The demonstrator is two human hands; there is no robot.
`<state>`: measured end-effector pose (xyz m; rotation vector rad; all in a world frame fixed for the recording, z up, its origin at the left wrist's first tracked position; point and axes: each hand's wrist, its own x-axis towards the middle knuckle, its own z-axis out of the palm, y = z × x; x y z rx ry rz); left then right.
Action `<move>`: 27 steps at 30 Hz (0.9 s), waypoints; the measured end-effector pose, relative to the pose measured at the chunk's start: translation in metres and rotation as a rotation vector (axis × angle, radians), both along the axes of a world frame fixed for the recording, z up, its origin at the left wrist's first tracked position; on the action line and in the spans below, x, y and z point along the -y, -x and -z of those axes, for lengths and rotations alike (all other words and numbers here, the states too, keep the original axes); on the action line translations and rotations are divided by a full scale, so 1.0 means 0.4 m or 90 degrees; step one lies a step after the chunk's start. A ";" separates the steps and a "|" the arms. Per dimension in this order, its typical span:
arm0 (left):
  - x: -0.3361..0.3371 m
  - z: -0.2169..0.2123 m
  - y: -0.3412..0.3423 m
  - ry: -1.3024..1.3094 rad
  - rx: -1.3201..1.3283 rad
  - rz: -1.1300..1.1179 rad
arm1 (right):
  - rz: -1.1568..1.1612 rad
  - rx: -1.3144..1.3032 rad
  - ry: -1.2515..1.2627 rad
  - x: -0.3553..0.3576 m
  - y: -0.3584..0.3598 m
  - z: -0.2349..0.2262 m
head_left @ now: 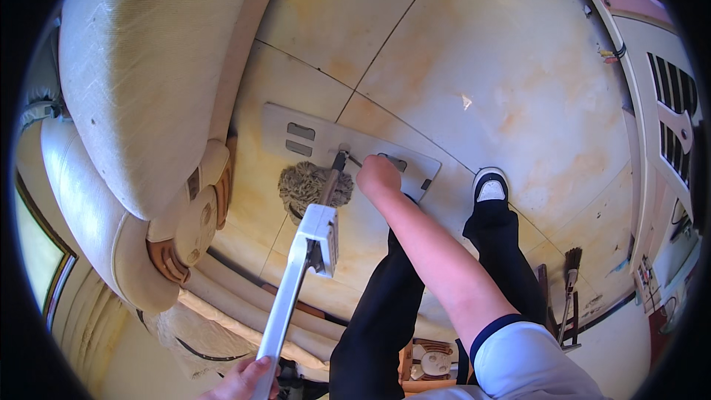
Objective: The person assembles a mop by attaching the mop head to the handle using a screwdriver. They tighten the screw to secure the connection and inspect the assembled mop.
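Note:
My left hand (248,378) is at the lower edge, fingers wrapped round a long white metal pole (285,307). The pole runs up to a boxy head (318,233), beyond which a dark rod (331,184) continues. Beside that rod is a shaggy grey-brown tuft (300,187), like a mop head. Below them a flat pale panel (278,122) with several cutouts lies on the floor. My right hand (379,179) is closed over the panel, close to the rod's far end. A thin dark piece shows between hand and rod; the rest of what the fingers hold is hidden.
A cream sofa (148,67) runs along the left. My shoe (490,185) stands on the tiled floor (503,81) right of the panel. A brush (572,261) and other long-handled tools are at lower right. Pale cabinets (659,89) line the right side.

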<state>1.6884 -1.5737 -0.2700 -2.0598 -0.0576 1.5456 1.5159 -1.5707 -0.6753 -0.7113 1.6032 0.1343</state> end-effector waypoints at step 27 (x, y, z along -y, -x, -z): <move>0.066 0.009 0.168 -0.068 0.041 -0.132 | 0.119 0.060 0.068 -0.101 -0.064 0.078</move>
